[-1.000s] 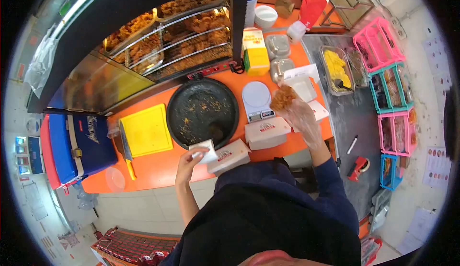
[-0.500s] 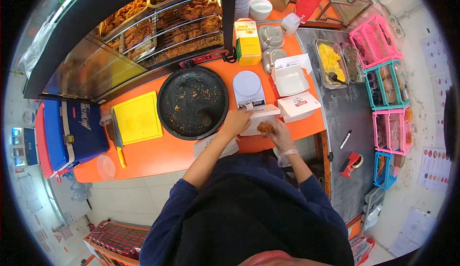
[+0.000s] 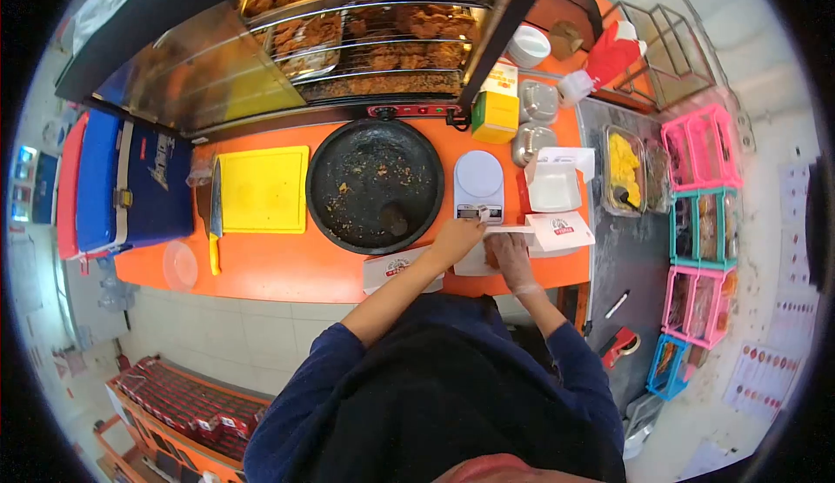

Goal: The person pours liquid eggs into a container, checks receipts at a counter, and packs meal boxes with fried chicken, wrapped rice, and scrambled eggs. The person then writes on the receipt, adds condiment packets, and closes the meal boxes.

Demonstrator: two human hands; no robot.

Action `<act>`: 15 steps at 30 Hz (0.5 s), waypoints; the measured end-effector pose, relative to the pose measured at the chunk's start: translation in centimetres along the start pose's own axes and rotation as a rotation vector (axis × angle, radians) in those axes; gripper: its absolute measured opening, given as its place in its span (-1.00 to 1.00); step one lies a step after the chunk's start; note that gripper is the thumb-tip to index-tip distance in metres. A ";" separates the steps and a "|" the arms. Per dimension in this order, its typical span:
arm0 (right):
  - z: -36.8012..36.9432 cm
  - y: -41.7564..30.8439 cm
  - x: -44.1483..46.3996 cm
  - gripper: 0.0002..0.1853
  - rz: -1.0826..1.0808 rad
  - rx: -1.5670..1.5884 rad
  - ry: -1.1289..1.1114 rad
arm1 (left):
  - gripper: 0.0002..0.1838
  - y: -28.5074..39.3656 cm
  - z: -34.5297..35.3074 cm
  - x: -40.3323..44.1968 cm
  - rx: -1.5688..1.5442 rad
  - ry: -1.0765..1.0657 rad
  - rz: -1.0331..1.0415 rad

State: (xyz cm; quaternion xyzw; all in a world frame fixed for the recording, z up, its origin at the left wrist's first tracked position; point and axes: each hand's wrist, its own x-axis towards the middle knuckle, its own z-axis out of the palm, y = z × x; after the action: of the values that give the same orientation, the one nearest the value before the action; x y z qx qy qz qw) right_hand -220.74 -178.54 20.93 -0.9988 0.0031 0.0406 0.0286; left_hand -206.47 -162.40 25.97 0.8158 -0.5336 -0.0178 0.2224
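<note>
My left hand (image 3: 461,241) is closed at the raised lid of a white box (image 3: 472,261), just below the kitchen scale (image 3: 479,180). My right hand (image 3: 511,261), in a clear plastic glove, reaches into that box with its fingers round a piece of fried chicken (image 3: 492,255), mostly hidden. To the right lies a closed white box with a red logo (image 3: 559,231), and above it an open white box (image 3: 555,189). Another logo box (image 3: 393,267) sits left of my left arm, below the round black pan (image 3: 376,185).
A yellow cutting board (image 3: 263,189) and a knife (image 3: 215,213) lie left of the pan. Behind stands a glass warmer (image 3: 383,48) with fried chicken. A blue cooler (image 3: 148,183) is at far left; coloured baskets (image 3: 701,226) line the right.
My left hand has gone from the left box to the middle box, which is now open. My right hand has brought the chicken from near the right boxes down into it. The view has shifted.
</note>
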 end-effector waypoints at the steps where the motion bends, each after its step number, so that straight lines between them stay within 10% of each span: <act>1: 0.1 0.3 -0.3 -0.61 -0.036 -0.193 -0.186 | -0.81 -0.2 0.7 -0.2 -0.061 -0.003 -0.017; 4: -13.8 -1.8 2.8 -0.63 0.117 0.485 -0.749 | -0.76 -0.6 0.5 -0.7 -0.249 -0.054 -0.054; 9: -19.7 -3.5 18.7 -0.79 -0.225 0.332 0.436 | -0.74 -1.6 -1.4 -2.6 -0.448 0.000 -0.146; 15: -13.7 -1.8 37.9 -0.68 -0.134 -0.416 0.830 | -0.82 -3.0 -5.8 -7.7 -0.524 0.127 -0.271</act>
State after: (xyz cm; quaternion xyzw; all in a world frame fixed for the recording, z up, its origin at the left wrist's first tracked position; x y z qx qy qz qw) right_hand -181.83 -177.71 31.54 -0.9131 -0.0583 -0.3644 -0.1732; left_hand -205.67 -152.60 28.47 0.7938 -0.3822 -0.1333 0.4538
